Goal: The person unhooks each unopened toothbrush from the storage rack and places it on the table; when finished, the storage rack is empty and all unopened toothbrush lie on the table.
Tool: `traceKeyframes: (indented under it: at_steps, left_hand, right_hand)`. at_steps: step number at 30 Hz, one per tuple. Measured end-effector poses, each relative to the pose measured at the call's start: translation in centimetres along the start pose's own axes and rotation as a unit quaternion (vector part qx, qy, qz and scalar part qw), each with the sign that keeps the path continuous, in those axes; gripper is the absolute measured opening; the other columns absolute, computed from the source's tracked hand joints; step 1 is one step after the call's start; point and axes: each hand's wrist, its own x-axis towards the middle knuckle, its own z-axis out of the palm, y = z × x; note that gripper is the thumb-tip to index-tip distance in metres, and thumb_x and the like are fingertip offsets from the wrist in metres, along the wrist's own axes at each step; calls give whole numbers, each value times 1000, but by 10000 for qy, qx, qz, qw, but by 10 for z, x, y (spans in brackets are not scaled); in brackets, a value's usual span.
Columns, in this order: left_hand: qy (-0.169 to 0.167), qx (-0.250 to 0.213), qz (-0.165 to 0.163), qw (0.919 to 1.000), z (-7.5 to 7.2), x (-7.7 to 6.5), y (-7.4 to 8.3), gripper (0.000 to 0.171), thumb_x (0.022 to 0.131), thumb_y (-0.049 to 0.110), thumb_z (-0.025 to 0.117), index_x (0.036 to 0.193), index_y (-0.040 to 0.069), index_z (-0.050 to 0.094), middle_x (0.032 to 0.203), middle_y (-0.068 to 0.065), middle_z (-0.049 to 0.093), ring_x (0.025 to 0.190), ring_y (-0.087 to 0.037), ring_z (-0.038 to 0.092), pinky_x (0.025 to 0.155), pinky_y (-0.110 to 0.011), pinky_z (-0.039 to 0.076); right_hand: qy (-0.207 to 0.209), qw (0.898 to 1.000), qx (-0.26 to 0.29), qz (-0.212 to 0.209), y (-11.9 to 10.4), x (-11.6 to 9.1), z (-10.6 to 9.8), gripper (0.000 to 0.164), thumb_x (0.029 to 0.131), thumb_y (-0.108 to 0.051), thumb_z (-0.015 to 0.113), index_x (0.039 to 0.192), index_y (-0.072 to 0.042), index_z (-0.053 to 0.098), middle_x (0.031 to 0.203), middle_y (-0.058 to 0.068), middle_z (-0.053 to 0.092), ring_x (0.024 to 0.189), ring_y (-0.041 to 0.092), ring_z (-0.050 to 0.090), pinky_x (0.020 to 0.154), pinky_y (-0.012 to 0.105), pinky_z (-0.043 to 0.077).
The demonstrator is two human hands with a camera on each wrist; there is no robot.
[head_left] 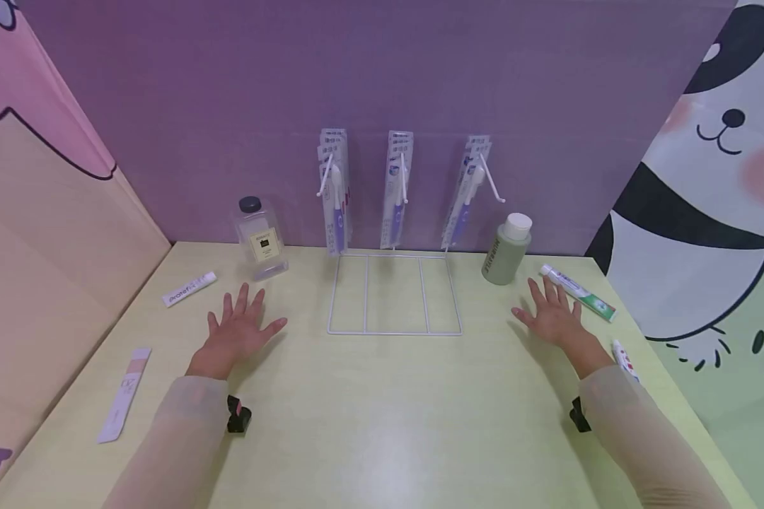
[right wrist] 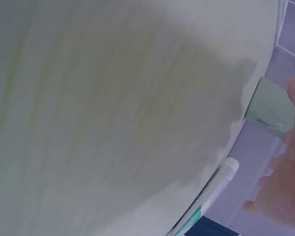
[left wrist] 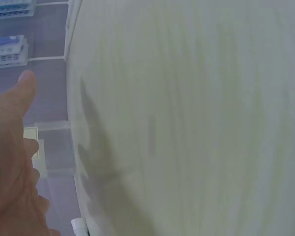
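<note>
My left hand (head_left: pixel 237 332) is spread above the table, its fingers straight and nothing in it. Nearest to it are a clear bottle (head_left: pixel 257 244) with a black cap and a small white toothpaste tube (head_left: pixel 189 289). On the other side my right hand (head_left: pixel 554 318) is also spread and holds nothing. Its fingertips overlap the green-and-white toothpaste tube (head_left: pixel 579 293) in the head view; the right wrist view shows the tube (right wrist: pixel 206 196) apart from the hand. A green bottle (head_left: pixel 506 251) with a white cap stands to the left of that hand.
Behind the hands stands a white wire rack (head_left: pixel 395 333), with packaged toothbrushes (head_left: pixel 397 187) hanging in three groups on its hooks. A long pale packet (head_left: pixel 124 396) lies at the left. Another tube (head_left: pixel 624 360) is partly hidden by the right forearm. A purple backdrop (head_left: pixel 382 63) closes the back.
</note>
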Motion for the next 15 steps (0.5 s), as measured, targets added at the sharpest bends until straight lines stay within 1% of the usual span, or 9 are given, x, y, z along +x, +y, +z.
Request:
traceKeyframes:
  at_steps: [5, 7, 8, 10, 11, 12, 13, 14, 15]
  left_hand:
    - [33, -19, 50, 10000, -1, 2, 2, 89, 85, 66, 32, 145, 7, 5, 145, -20, -15, 125, -47, -17, 88, -68, -10]
    - [118, -143, 149, 9997, 0, 6, 4, 89, 85, 65, 35, 145, 5, 6, 146, -22, -10, 126, -47, -12, 90, -68, -6]
    - [137, -336, 191, 9992, 0, 7, 6, 89, 85, 64, 37, 144, 4, 7, 146, -23, -6, 128, -46, -8, 92, -66, -2]
    - [154, -948, 273, 9950, 2, 11, 12, 87, 86, 58, 45, 144, 2, 10, 145, -25, 7, 129, -45, 7, 96, -62, 10]
    - [120, -1355, 309, 9902, 4, 14, 16, 85, 87, 53, 49, 143, 1, 11, 143, -26, 14, 127, -44, 16, 96, -59, 17]
    - [70, -1774, 307, 9836, 6, 16, 21, 83, 87, 49, 52, 143, 1, 13, 140, -26, 22, 125, -43, 24, 94, -57, 24]
    - [-21, -2199, 264, 9752, 8, 18, 26, 81, 87, 44, 56, 142, 2, 14, 138, -25, 28, 121, -41, 32, 92, -54, 31]
    - [-140, -2626, 171, 9646, 11, 20, 32, 80, 86, 40, 59, 142, 3, 15, 135, -24, 32, 118, -39, 38, 91, -51, 34]
    - [-246, -2943, 118, 9553, 14, 22, 37, 79, 85, 37, 61, 142, 4, 16, 133, -23, 36, 114, -38, 43, 88, -49, 37]
  right_hand:
    - [227, 9996, -81, -124, -6, 1, -3, 81, 89, -59, 34, 145, -9, 3, 145, 23, -8, 127, 47, -6, 91, 67, -4]
    - [366, 9990, -59, -234, -11, 1, -5, 81, 89, -58, 35, 145, -8, 4, 146, 23, -6, 127, 47, -4, 92, 67, -2]
    - [443, 9985, -2, -309, -15, 2, -7, 80, 90, -56, 36, 145, -6, 6, 146, 23, -4, 127, 48, -2, 92, 67, 0]
    - [612, 9967, 192, -496, -23, 4, -12, 77, 91, -51, 40, 144, -3, 11, 145, 25, 4, 127, 47, 6, 93, 66, 6]
    - [706, 9948, 381, -622, -28, 6, -15, 74, 92, -48, 42, 142, -1, 15, 144, 26, 11, 126, 47, 13, 93, 64, 12]
    - [801, 9922, 595, -744, -32, 9, -17, 70, 92, -43, 45, 141, 1, 20, 141, 27, 18, 124, 46, 20, 93, 62, 17]
    - [905, 9890, 810, -844, -38, 11, -21, 65, 93, -38, 47, 138, 2, 25, 138, 27, 25, 121, 45, 27, 92, 60, 23]
    - [1032, 9840, 1087, -963, -44, 14, -24, 58, 93, -32, 50, 135, 4, 31, 133, 28, 33, 117, 43, 34, 90, 57, 28]
    - [1171, 9780, 1379, -1035, -50, 17, -27, 52, 92, -26, 52, 131, 4, 36, 127, 27, 40, 112, 42, 40, 88, 55, 33]
